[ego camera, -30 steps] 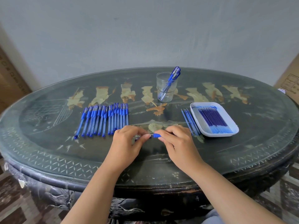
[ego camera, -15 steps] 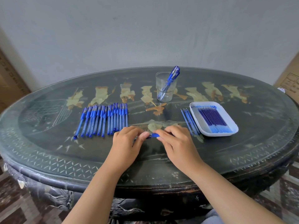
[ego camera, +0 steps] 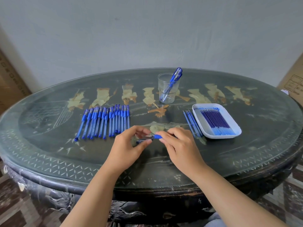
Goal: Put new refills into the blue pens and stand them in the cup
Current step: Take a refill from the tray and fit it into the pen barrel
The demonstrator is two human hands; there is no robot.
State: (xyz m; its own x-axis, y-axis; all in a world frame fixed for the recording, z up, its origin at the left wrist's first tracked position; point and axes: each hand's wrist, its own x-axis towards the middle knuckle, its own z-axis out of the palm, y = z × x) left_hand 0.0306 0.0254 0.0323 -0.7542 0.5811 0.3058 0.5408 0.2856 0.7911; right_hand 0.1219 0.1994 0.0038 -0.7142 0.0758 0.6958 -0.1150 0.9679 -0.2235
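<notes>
Above the table's near middle, my right hand (ego camera: pixel 180 145) pinches a blue pen (ego camera: pixel 156 137) by its grip, the metal tip pointing left. My left hand (ego camera: pixel 127 148) pinches a small dark blue cap (ego camera: pixel 142 141) just left of that tip. A row of several capped blue pens (ego camera: pixel 105 122) lies to the left. The clear cup (ego camera: pixel 168 89) at the back holds two blue pens. A white tray (ego camera: pixel 236 126) on the right holds several refills, and three loose refills (ego camera: pixel 191 123) lie beside it.
The dark oval table (ego camera: pixel 49 158) has a raised patterned rim. Cardboard boxes stand at the far left (ego camera: pixel 9 82) and far right (ego camera: pixel 293 82). A grey wall rises behind the table.
My hands have drawn slightly apart. The pen's metal tip now shows between them, and the cap sits in my left fingers off the pen.
</notes>
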